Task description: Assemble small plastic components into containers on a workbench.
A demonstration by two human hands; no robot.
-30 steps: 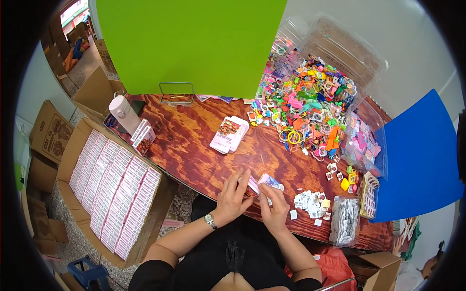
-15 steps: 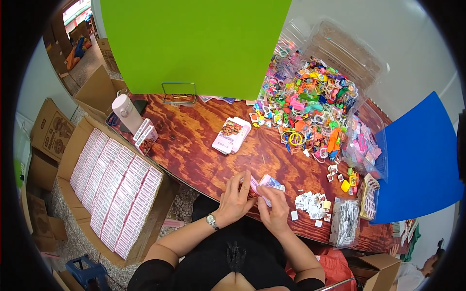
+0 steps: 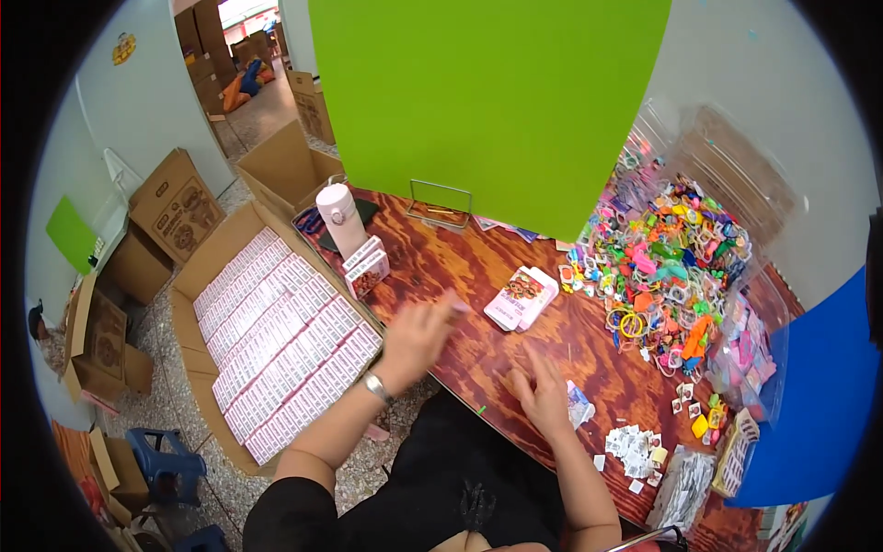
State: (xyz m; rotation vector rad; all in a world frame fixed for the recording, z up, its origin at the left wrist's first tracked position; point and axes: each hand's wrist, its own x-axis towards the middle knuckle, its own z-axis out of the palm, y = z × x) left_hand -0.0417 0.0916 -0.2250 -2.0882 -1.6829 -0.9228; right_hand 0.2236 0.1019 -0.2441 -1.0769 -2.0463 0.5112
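Observation:
My left hand, with a watch on its wrist, is raised over the table's near left edge and smeared by motion. A small pink box, mostly hidden, shows at its fingertips. My right hand hangs over the table's front with its fingers apart and nothing seen in them. Beside it lies a small stack of blue and pink packets. Ahead, flat pink-and-white cartons with a colourful picture lie stacked. Several filled small pink boxes stand at the left by a pink bottle.
A large cardboard box of packed pink-and-white boxes stands at the left. Colourful plastic trinkets heap at the right. Small white cards and a clear tub of silvery packets lie nearer. A green panel rises behind, a wire stand before it.
My hands have parted: the left has moved up and left with the pink box, the right has let go of it. The whole view has swung left.

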